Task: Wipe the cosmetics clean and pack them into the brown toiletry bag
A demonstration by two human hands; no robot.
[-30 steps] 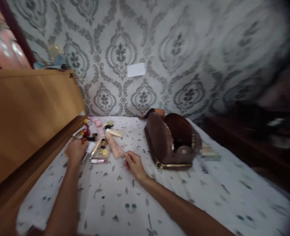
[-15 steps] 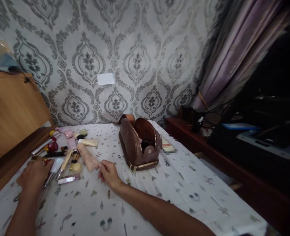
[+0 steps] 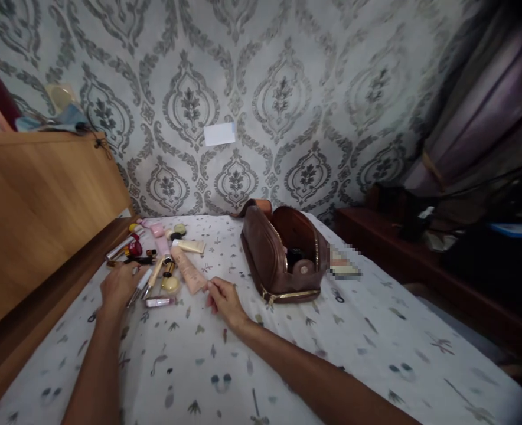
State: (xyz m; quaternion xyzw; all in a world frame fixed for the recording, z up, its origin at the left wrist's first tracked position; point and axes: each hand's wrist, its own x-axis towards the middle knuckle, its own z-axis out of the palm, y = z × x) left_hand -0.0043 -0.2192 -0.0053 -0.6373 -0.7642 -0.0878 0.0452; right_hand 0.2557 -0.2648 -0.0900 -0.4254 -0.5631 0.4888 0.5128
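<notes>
1. Right hand (image 3: 226, 302): pinching the near end of the flat peach plastic tube (image 3: 187, 270).
2. Left hand (image 3: 118, 287): grasp cannot be determined.
3. Tube: between both hands, extending forward, left of the brown leather bag (image 3: 261, 251).

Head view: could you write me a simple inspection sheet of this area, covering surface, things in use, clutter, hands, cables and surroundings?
Surface: white patterned sheet.
Things in use: peach tube, cream tube, makeup brush and other cosmetics; brown bag unzipped, dark item inside.
Clutter: pixelated item right of the bag, unidentifiable.
Hands: right hand with fingertips at the peach tube's end; left hand beside the cosmetics, grip unclear.
Cables: thin dark cord on the wooden panel; right side too dark to settle.
Surroundings: damask wallpaper, white card on it, purple curtain at right.
</notes>
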